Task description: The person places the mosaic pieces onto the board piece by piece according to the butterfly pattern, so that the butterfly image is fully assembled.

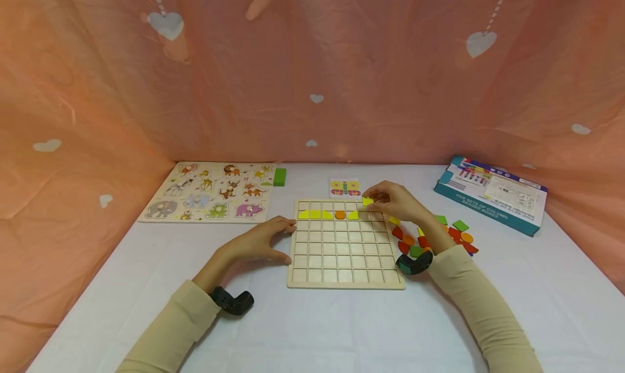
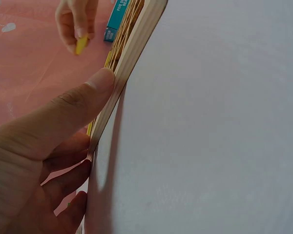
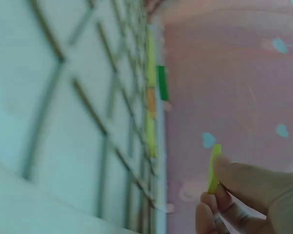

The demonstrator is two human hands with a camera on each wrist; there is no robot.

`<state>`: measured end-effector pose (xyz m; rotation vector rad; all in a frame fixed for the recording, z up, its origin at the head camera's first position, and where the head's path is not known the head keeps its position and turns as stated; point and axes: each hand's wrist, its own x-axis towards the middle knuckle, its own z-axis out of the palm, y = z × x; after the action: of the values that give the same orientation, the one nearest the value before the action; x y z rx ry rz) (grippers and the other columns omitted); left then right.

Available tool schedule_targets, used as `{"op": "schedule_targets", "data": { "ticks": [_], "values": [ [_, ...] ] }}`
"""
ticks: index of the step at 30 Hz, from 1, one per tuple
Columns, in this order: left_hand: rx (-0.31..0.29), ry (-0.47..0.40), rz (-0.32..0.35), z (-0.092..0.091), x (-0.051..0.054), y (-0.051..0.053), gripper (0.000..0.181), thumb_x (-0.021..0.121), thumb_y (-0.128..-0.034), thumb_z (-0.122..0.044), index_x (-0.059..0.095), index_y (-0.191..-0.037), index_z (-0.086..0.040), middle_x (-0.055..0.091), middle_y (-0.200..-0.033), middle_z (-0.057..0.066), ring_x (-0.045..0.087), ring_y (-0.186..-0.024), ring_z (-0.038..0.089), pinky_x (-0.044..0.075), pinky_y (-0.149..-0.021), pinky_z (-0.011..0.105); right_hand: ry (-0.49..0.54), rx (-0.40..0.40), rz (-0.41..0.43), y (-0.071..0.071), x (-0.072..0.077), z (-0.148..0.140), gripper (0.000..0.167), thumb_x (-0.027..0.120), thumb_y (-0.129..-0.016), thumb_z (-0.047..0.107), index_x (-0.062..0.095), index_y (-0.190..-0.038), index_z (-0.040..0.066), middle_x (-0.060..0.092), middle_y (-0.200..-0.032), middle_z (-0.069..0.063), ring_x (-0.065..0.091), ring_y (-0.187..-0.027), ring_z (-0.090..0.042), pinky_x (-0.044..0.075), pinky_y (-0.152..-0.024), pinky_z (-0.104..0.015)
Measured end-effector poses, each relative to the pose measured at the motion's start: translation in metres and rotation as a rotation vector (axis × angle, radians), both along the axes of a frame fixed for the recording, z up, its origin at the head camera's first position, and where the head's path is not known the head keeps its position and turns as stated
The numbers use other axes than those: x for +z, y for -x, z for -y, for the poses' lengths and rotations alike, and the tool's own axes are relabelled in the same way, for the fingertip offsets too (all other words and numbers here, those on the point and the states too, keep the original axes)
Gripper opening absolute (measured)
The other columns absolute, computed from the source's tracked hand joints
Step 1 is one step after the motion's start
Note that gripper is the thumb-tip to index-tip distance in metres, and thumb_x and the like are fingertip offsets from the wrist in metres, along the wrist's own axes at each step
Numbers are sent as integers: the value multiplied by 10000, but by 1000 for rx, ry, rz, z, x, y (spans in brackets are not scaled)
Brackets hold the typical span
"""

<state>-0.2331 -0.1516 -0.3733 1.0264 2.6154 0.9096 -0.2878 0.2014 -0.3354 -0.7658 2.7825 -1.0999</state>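
A wooden grid board [image 1: 345, 261] lies on the white table in front of me. Its second row from the back holds several yellow pieces [image 1: 316, 215] and an orange round piece [image 1: 339, 215]. My left hand [image 1: 259, 241] touches the board's left edge, thumb near and fingers farther back, spread apart. In the right wrist view, thumb and fingers of my right hand [image 3: 256, 195] pinch a thin yellow piece [image 3: 214, 168]. The head view has that hand [image 1: 393, 200] over the board's back right corner. Just behind the board is a small patterned card [image 1: 344, 188].
Loose coloured pieces [image 1: 459, 237] lie right of the board, partly behind my right forearm. A teal box [image 1: 490, 196] stands at the back right. An animal puzzle board [image 1: 210, 191] and a green block [image 1: 279, 177] are at the back left. Pink curtain [image 1: 312, 63] hangs behind.
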Motion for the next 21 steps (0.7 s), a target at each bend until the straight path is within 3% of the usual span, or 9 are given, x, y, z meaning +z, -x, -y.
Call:
{"op": "schedule_targets", "data": {
  "ticks": [7,14,21],
  "values": [
    [2,6,-2,-1,1,0,707,807,-709,-292,514,-1281,2,413,-1411,127,342,-1326,280,256,-1111,438,-24,51,-5,-1,-13,5,266,681,-825,41,651,-1081,-24,595,-954,-135,528,-848,-224,492,-783,-347],
    [0,-3,2,0,1,0,693,806,-711,-282,517,-1271,6,413,-1412,134,339,-1328,292,251,-1111,447,-56,48,19,1,-20,5,270,691,-823,49,654,-1084,-7,623,-1040,-132,559,-917,-240,499,-853,-400],
    [-5,-5,-8,0,-1,2,684,801,-717,-296,519,-1266,0,417,-1408,130,344,-1324,289,255,-1108,453,-59,45,26,3,-25,6,274,692,-822,52,659,-1089,0,612,-1034,-120,539,-903,-225,487,-837,-375]
  ]
}}
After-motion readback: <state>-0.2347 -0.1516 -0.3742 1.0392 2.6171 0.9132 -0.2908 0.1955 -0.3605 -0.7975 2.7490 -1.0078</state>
